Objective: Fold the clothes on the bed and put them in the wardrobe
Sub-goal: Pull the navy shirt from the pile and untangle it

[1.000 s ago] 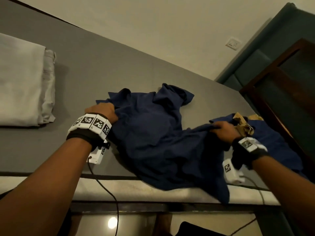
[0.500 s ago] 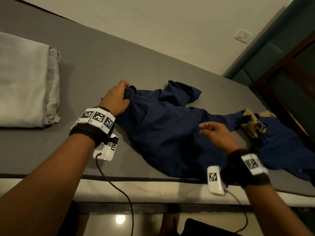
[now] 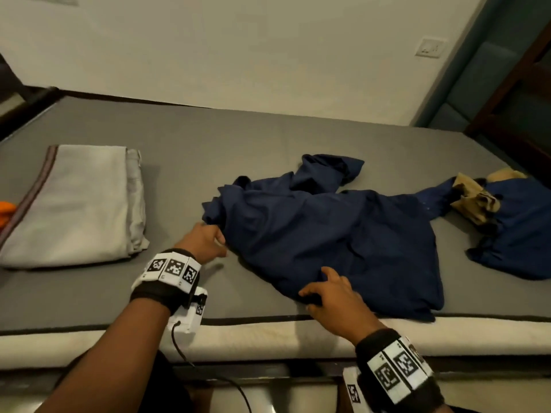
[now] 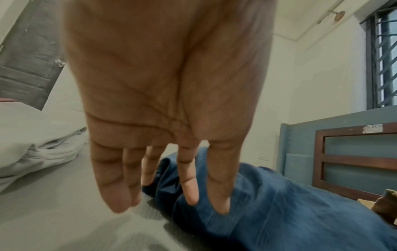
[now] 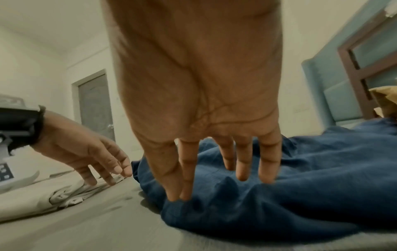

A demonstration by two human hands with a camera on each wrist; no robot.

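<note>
A crumpled navy garment [image 3: 328, 234] lies spread on the grey bed [image 3: 238, 138], also seen in the wrist views as the navy garment [image 4: 279, 212] [image 5: 300, 186]. My left hand [image 3: 208, 242] hovers at its left edge with straight fingers [image 4: 191, 191] and holds nothing. My right hand [image 3: 325, 290] is on the garment's near hem. Its thumb and index finger [image 5: 184, 190] pinch a bit of the cloth, and the other fingers rest straight on the fabric.
A folded pale grey cloth [image 3: 74, 204] lies at the left of the bed, with something orange [image 3: 6, 210] beside it. A second blue garment [image 3: 521, 234] and a tan one [image 3: 477, 201] lie at the right. The bed's front edge [image 3: 268, 338] is close to me.
My left hand let go of the garment's far left corner and drew back toward me. My right hand moved left to the near hem and pinched it.
</note>
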